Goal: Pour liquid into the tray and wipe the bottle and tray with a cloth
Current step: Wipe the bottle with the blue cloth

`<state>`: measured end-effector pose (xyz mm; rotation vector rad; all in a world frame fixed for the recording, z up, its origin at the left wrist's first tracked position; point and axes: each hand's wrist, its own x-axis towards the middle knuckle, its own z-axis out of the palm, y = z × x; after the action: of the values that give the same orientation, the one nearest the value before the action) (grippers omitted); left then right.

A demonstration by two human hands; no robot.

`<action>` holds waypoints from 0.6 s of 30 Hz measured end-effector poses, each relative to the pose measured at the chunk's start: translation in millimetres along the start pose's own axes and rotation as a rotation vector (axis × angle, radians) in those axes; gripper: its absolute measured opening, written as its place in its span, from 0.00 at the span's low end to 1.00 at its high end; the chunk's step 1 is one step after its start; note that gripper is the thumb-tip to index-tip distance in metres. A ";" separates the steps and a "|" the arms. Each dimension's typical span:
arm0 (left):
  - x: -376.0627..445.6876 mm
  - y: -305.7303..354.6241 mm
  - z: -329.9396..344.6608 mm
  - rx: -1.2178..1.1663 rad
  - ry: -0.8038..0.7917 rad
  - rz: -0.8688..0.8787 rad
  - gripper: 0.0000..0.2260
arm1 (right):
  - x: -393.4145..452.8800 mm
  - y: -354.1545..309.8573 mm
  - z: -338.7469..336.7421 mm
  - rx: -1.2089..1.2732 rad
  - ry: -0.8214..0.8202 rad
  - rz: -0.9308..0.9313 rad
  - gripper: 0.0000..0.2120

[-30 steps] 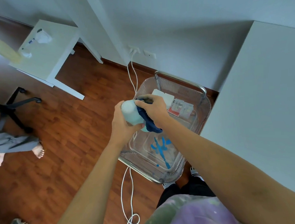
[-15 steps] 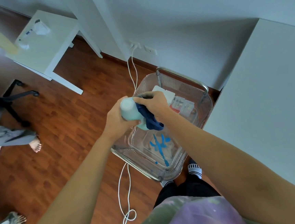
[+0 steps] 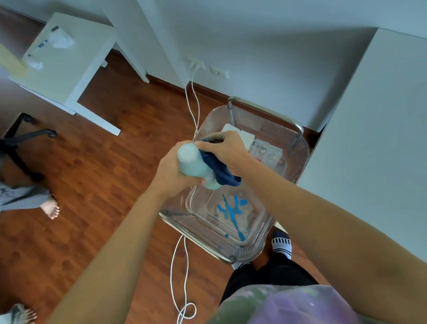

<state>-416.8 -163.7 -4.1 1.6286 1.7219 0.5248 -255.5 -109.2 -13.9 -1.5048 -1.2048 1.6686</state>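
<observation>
Wrapped tight in the left hand (image 3: 174, 173): pale bottle (image 3: 195, 167), held tipped over the clear tray (image 3: 205, 229). Pinched in the right hand (image 3: 228, 149): dark blue cloth (image 3: 221, 171), pressed on the bottle. Best to rub slowly all round, turning the bottle, keeping drips over the blue puddle (image 3: 231, 212).

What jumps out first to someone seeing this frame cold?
Dead centre, the left hand grips a pale teal bottle while the right hand presses a dark blue cloth against it. Just below, bright blue liquid streaks the floor of a clear tray sitting in a wire cart. Bare feet of bystanders show at the left edge on the wood floor.
</observation>
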 end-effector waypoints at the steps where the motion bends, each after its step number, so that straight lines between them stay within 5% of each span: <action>1: -3.0 -0.8 2.7 0.031 0.032 -0.026 0.40 | -1.6 1.0 -1.0 -0.006 -0.005 -0.004 0.08; 4: -16.0 -0.8 19.7 0.011 0.224 -0.164 0.39 | -6.5 6.5 -2.9 0.026 0.005 -0.004 0.12; 7: -16.6 -1.9 27.0 -0.007 0.299 -0.099 0.35 | -9.1 6.3 -0.8 0.071 0.047 -0.001 0.12; 15: -12.4 -10.0 -4.9 0.025 0.059 0.022 0.35 | -13.1 9.5 10.8 0.035 0.090 -0.022 0.12; 18: -14.4 -0.8 4.7 0.035 0.118 -0.054 0.35 | -15.4 12.3 9.1 0.043 0.078 -0.001 0.12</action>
<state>-414.5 -178.7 -4.8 1.5985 1.8657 0.5768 -259.5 -130.0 -18.5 -1.5278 -1.1212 1.6102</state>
